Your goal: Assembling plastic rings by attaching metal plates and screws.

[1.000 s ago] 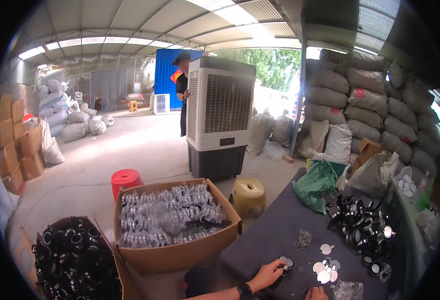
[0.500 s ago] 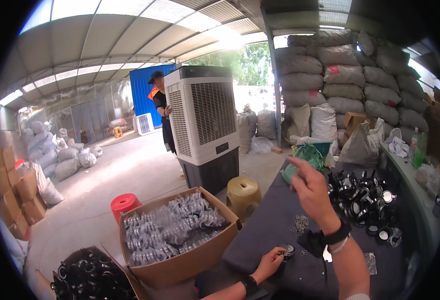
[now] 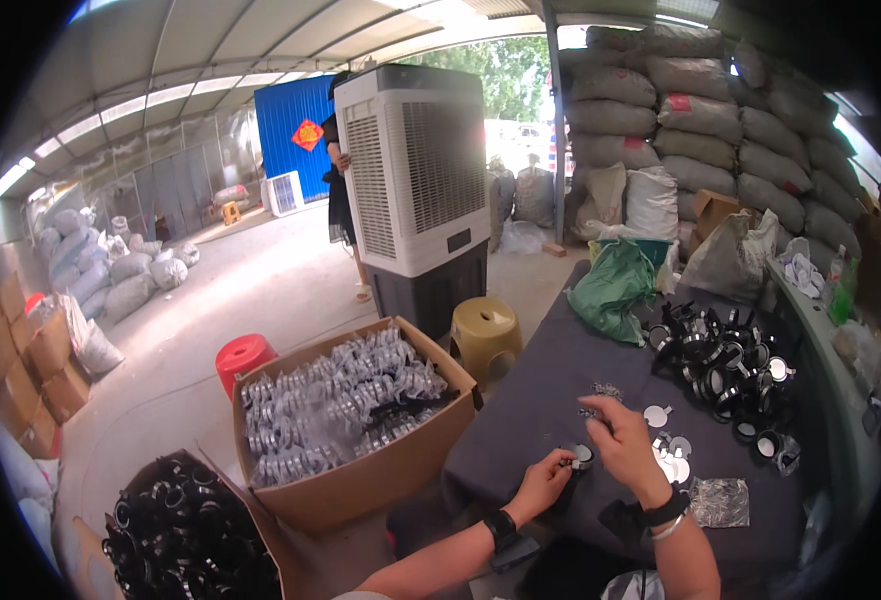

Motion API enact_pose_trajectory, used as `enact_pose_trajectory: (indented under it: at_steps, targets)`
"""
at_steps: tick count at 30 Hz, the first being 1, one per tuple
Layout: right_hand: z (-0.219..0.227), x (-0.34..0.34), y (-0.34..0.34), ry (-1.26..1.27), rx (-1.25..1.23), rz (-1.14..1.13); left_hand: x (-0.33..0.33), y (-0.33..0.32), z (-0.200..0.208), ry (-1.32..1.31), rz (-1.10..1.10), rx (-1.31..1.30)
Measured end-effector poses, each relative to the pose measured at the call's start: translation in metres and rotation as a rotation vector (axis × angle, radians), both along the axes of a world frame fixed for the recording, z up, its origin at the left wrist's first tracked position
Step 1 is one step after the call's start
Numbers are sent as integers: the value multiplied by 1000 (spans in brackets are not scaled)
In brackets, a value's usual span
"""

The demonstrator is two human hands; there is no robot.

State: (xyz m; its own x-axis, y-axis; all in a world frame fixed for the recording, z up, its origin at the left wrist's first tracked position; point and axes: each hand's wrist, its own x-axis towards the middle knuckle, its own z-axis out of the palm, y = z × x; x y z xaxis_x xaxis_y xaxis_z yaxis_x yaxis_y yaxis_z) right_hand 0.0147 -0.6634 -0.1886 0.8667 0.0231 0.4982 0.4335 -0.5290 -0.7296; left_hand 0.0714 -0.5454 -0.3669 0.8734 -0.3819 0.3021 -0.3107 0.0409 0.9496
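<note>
My left hand [image 3: 545,482] pinches a small round piece [image 3: 582,458], black-rimmed with a pale, mirror-like face, just above the dark-covered table [image 3: 506,430]. Beside it, my right hand [image 3: 625,446] is at a little heap of small metal parts [image 3: 606,391]. Its thumb and forefinger are bent and look apart; nothing shows plainly between them. Several pale discs with tabs [image 3: 673,464] lie right of that hand, partly behind it. Near them rests a clear bag of thin metal pieces [image 3: 721,502]. A pile of black round-headed parts [image 3: 726,375] covers the table's right side.
An open carton [image 3: 361,490] of plastic-wrapped round parts stands left of the table, with a box of black parts [image 3: 186,540] nearer me. Green bag [image 3: 613,300] at the table's far end. Beyond are stools [image 3: 488,335], an air cooler [image 3: 416,190] and a person [image 3: 339,200] behind it.
My right hand has come down from its raised, pointing position to the small metal parts. My left hand keeps the round piece. The view has shifted; the person is more hidden behind the cooler.
</note>
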Motion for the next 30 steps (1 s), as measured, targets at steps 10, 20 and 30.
enact_pose_trajectory:
  at_steps: [10, 20, 30]
  targets:
    - [-146, -99, -97, -16, -543, -578, -9, 3, 23, 75, -35, 4]
    - [-157, -119, -84, 80, -661, -728, -14, 2, 24, 105, -9, 49]
    - [-132, -119, -74, 87, -714, -744, -12, 3, 37, 100, -23, 75]
